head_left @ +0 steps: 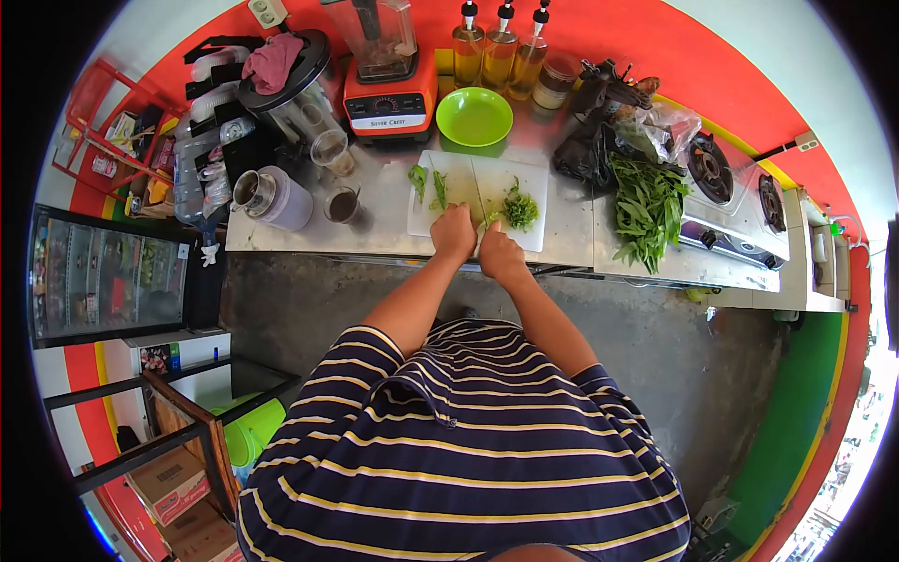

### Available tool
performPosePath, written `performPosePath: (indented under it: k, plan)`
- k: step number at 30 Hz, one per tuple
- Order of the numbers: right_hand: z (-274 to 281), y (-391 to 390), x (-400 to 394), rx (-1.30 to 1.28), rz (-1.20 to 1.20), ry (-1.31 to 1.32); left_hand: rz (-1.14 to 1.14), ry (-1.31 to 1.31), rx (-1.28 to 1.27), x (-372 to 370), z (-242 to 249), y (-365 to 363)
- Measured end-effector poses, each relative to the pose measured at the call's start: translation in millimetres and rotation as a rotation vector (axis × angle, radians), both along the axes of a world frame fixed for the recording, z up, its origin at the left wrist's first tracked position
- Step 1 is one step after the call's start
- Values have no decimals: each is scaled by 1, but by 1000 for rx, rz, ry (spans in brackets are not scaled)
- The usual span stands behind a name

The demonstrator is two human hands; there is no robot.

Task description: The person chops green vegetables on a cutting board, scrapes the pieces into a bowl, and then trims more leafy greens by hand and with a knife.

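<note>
Both my hands are over a white cutting board (536, 180) on the steel counter. My right hand (502, 253) is closed around the handle of a knife (479, 192), whose blade points away from me across the board. Just left of the blade, my left hand (454, 232) is closed, fingers curled down on green leaves that its fingers mostly hide. A pile of chopped greens (521, 208) lies to the right of the knife. Loose green leaves (418, 178) rest on the board's left side.
Behind the board sits a green bowl (475, 118), beside a red blender (389, 98) and oil bottles (499, 56). A glass of dark drink (346, 206) and a flask (273, 197) stand left. Leafy greens (646, 211) lie right, near the gas stove (735, 211).
</note>
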State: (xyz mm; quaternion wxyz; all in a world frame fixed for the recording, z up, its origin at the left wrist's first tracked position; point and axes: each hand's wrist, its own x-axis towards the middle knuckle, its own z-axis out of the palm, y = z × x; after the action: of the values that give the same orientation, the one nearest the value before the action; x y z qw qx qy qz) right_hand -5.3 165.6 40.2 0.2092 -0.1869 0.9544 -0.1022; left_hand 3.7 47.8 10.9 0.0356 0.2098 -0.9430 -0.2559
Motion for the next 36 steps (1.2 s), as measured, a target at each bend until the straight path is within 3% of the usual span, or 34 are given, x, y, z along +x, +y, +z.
performPosePath:
  k: [7, 14, 20, 29, 32, 36]
  plan:
    - [-8, -2, 3, 15, -19, -27, 13, -133, 23, 2, 16, -5]
    - [-1, -1, 11, 50, -33, -41, 22, -69, -22, 3, 13, -8]
    - [-4, -1, -10, -13, 3, -42, 3, -220, 98, 1, 29, -12]
    - [-6, 3, 0, -64, -26, -91, 51, -23, 26, 2, -9, -9]
    - [-15, 8, -8, -170, -89, -137, 0, -69, 78, 6, -3, -16]
    - [-15, 26, -7, -156, -146, -145, -23, 105, 232, 18, -17, -23]
